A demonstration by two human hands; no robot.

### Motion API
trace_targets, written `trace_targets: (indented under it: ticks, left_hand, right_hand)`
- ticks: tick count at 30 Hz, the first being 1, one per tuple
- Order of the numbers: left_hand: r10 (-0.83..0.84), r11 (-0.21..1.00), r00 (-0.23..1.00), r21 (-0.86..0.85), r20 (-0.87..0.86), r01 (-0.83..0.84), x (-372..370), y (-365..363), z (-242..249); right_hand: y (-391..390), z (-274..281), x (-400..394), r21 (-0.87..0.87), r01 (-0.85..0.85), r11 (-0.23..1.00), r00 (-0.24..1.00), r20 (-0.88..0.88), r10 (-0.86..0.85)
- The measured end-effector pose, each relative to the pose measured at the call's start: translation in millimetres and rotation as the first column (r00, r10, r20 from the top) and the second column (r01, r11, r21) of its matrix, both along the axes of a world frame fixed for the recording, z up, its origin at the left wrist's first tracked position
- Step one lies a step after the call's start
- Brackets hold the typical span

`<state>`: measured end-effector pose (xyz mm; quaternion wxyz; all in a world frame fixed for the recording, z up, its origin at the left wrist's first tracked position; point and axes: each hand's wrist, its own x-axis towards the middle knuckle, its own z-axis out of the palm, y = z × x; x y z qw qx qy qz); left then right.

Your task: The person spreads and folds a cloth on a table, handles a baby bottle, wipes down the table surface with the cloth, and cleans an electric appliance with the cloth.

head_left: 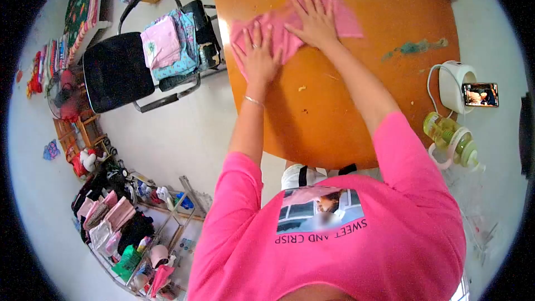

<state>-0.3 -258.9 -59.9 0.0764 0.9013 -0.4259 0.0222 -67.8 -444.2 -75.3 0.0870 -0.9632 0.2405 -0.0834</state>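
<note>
A pink cloth (346,21) lies spread and creased over the far left part of the brown wooden table (334,117). My left hand (259,60) rests flat on its left end, fingers spread, close to the table's left edge. Farther forward and to the right, my right hand (319,25) presses palm down on the cloth, its fingers also apart. Small crumbs (302,88) lie on the tabletop nearer my body. A greenish smear (418,47) marks the wood right of the cloth.
Left of the table stands a black chair (118,69) with a folded pink cloth (161,42). By the table's right edge are a white appliance (456,81), a phone (480,95) and a yellow-green bottle (451,136). A cluttered metal rack (173,226) stands at lower left.
</note>
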Motion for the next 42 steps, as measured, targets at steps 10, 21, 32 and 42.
trace_targets:
  ticks: [10, 21, 32, 42]
  left_hand:
    - [0.160, 0.987, 0.972, -0.004, -0.169, -0.163, -105, 141, -4]
    - [0.176, 0.983, 0.863, 0.033, -0.474, -0.183, -261, 171, 31]
    - [0.116, 0.990, 0.983, -0.060, -0.143, -0.126, -29, 8, 4]
    - [0.084, 0.986, 0.996, -0.145, -0.012, -0.085, 112, -115, -11]
  right_hand:
    - [155, 11, -80, 0.105, -0.353, 0.930, 0.934, -0.010, 0.356]
    - [169, 34, -295, 0.404, -0.192, 0.895, 0.911, -0.267, 0.316]
    - [57, 12, -56, -0.032, 0.204, 0.978, 0.971, -0.116, -0.207]
    - [-69, -1, 92, -0.109, 0.259, 0.960, 0.966, 0.011, -0.259]
